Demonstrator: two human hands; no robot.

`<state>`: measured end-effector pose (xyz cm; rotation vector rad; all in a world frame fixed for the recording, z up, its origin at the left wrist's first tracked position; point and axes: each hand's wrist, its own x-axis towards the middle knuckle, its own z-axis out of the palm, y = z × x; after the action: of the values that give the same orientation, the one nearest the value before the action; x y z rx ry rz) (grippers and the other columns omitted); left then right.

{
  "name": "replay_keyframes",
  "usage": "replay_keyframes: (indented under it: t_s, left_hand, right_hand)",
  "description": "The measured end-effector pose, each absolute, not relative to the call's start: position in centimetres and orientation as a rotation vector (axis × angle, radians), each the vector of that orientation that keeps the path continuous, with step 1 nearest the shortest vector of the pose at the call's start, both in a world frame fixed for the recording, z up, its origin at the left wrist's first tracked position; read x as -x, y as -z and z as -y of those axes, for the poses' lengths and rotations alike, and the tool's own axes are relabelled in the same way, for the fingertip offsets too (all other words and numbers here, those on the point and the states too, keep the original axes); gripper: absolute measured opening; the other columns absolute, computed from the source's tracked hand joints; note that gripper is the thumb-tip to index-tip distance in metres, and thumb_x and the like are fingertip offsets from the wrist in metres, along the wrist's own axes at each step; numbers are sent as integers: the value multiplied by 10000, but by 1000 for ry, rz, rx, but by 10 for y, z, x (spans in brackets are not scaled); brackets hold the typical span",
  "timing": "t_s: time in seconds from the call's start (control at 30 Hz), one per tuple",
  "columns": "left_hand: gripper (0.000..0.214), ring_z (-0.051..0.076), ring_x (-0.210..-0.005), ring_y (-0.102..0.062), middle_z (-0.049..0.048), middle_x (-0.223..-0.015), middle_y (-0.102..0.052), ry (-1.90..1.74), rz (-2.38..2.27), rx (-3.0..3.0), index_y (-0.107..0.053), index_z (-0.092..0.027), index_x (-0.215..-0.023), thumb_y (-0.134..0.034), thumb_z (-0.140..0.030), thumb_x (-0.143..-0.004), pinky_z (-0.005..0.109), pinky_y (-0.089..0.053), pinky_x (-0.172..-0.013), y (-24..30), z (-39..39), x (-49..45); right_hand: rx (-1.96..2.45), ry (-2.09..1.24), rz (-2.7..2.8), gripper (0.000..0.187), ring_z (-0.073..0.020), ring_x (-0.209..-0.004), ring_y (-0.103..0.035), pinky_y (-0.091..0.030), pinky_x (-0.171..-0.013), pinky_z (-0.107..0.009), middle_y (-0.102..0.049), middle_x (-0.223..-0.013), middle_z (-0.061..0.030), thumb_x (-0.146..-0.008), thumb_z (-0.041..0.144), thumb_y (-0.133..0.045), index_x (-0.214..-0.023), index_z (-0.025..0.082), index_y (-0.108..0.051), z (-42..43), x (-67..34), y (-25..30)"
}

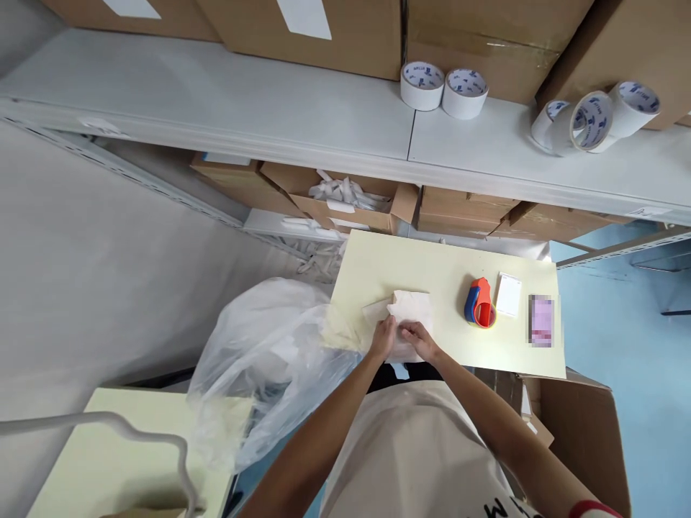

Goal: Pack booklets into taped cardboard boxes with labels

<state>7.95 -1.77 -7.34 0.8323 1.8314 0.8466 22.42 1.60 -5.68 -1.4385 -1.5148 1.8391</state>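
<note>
A pale pinkish-white folded sheet (pixel 413 306) lies on the small cream table (pixel 399 259), close to my body; whether it is paper or thin cloth I cannot tell. At its left edge, my left hand (pixel 383 338) is closed and pinches the sheet. Just beside it, my right hand (pixel 421 341) has its fingers curled against the sheet, with the thumb and fingertips partly hidden. To the right on the same table stands a red and blue tape dispenser (pixel 479 303). Neither hand touches it.
A white card or box (pixel 508 294) and a blurred purple item (pixel 541 321) lie at the table's right. A large clear plastic bag (pixel 270 360) bulges at the left. Tape rolls (pixel 422 86) stand on the shelf (pixel 270 93) ahead. An open carton (pixel 586 424) sits below right.
</note>
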Motion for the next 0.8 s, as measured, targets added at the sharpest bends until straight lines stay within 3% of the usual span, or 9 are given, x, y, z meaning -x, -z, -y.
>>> replay_keyframes:
  t_s: [0.2, 0.37, 0.47, 0.63, 0.7, 0.8]
  left_hand:
    - [328, 245, -1050, -632, 78, -1030, -718, -724, -1874, -835, -681, -205, -1067, -483, -414, -911, 381, -451, -976, 81, 18, -63]
    - [492, 273, -1229, -530, 143, -1253, -615, -681, -1987, -1020, -540, -150, -1302, -535, -388, -871, 421, -378, -1078, 80, 28, -61]
    - [458, 284, -1243, -511, 168, -1273, -591, -587, -1960, -1258, -573, -124, -1270, -486, -359, -887, 432, -354, -1106, 84, 31, -69]
    - [474, 295, -1254, -515, 154, -1304, -588, -542, -1934, -1207, -556, -149, -1296, -455, -398, -905, 465, -379, -1094, 98, 38, -76]
    - [487, 301, -1292, -489, 151, -1344, -565, -590, -1910, -1159, -554, -163, -1300, -471, -425, -898, 474, -373, -1103, 102, 42, -74]
    - [518, 311, -1309, -478, 162, -1369, -542, -657, -1874, -1064, -554, -159, -1302, -510, -453, -879, 479, -399, -1083, 105, 44, -71]
  right_hand:
    - [1552, -1750, 1736, 424, -228, -963, -596, -482, -948, -392, -611, -1021, -49, -710, 276, -686, -1130, 218, -672, -19, -208, 74]
    - [1571, -1658, 1827, 520, -282, -1095, -530, -393, -1046, -421, -618, -1053, -68, -610, 98, -675, -1120, 199, -659, -14, -191, 79]
    - [1557, -1600, 1841, 468, -273, -1109, -521, -380, -1060, -416, -636, -1039, -72, -652, 84, -605, -1103, 201, -652, -8, -190, 78]
    - [1786, -1278, 1663, 545, -324, -1255, -434, -339, -1080, -517, -516, -1299, -167, -702, 178, -575, -1246, 159, -538, -1, -222, 77]
    - [1925, -1220, 1455, 610, -331, -1193, -498, -395, -1023, -528, -554, -1244, -174, -658, 211, -605, -1258, 153, -511, 0, -235, 80]
    - [1922, -1453, 1123, 594, -278, -969, -618, -499, -877, -451, -659, -1022, -102, -592, 245, -643, -1174, 173, -548, -5, -244, 83]
